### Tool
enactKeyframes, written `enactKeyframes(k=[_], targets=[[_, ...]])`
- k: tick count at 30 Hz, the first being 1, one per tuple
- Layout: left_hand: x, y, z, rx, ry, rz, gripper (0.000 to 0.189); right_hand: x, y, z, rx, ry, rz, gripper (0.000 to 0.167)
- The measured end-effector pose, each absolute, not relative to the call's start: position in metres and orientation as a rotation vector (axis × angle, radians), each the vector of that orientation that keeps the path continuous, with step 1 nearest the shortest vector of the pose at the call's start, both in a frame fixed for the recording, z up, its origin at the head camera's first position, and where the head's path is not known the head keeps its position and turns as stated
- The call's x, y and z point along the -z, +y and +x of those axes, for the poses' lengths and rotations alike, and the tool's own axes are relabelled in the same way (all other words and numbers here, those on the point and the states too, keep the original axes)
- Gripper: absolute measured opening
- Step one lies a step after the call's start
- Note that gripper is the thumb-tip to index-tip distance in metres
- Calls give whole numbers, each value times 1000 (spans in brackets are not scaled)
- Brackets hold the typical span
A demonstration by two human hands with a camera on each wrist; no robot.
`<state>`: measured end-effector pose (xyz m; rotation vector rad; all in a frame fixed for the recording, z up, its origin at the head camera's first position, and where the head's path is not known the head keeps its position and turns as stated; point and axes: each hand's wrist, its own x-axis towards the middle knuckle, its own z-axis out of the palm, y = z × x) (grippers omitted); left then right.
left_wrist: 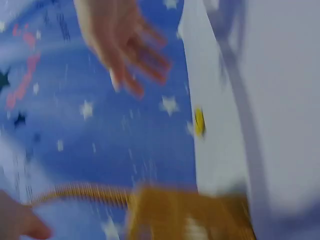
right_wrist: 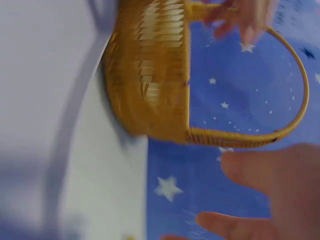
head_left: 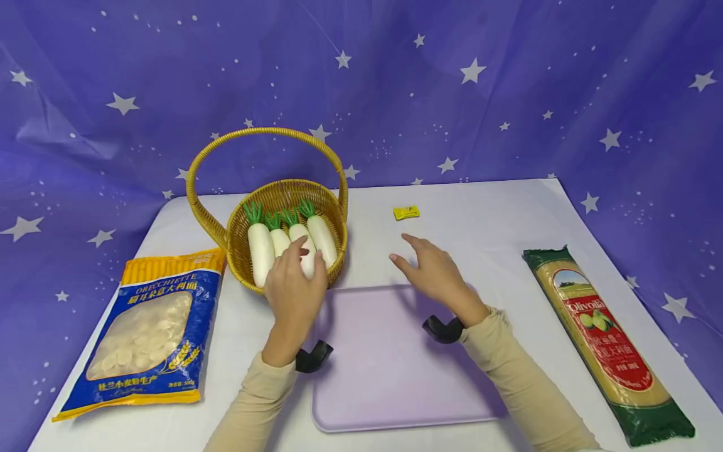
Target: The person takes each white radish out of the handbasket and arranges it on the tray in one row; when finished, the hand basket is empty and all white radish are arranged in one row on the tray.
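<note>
A brown wicker basket [head_left: 240,256] with a tall arched handle [head_left: 265,130] stands at the back left of the table. Several white radishes [head_left: 261,251] with green tops lie side by side inside it. My left hand [head_left: 296,285] hovers over the basket's front rim with loosely bent fingers, holding nothing, and hides part of the radishes in the head view. Over the back edge of a light purple tray [head_left: 390,364] is my right hand [head_left: 437,273], thumb and fingers spread around nothing. The right wrist view shows the basket's side [right_wrist: 145,75] beyond my right hand [right_wrist: 280,195].
A small yellow wrapped packet [head_left: 407,213] lies behind the tray. To the left is a blue and yellow bag of orecchiette [head_left: 147,339], touching the basket in the head view. A long spaghetti pack [head_left: 607,342] lies at the right. A starry purple cloth [head_left: 384,88] hangs behind the table.
</note>
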<state>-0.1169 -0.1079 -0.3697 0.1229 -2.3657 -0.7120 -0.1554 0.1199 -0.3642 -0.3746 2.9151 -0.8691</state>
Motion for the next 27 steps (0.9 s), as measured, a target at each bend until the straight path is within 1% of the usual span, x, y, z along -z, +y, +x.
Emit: enactKeyframes(k=[2, 5, 8, 11, 15, 19, 23, 27], targets=[[375, -125, -114, 771, -2188, 257, 29, 369, 119, -159, 1139, 2720, -332, 54], [388, -156, -115, 884, -2019, 417, 22, 376, 116, -166, 1530, 2334, -234, 46], [407, -183, -118, 1050, -1938, 457, 19, 381, 110, -170, 1793, 1976, -189, 44], [428, -199, -122, 1251, -1935, 432, 24, 384, 99, -173, 1955, 1660, -198, 46], [443, -204, -125, 1443, -1980, 409, 39, 382, 76, -178, 2114, 1267, -219, 50], [446, -204, -125, 1522, -2006, 339, 44, 375, 50, -185, 2238, 1006, -243, 52], [445, -204, -124, 1522, -2050, 326, 44, 367, 27, -196, 2300, 979, -242, 52], [443, -205, -122, 1502, -2077, 342, 44, 361, 7, -207, 2298, 1148, -202, 52]])
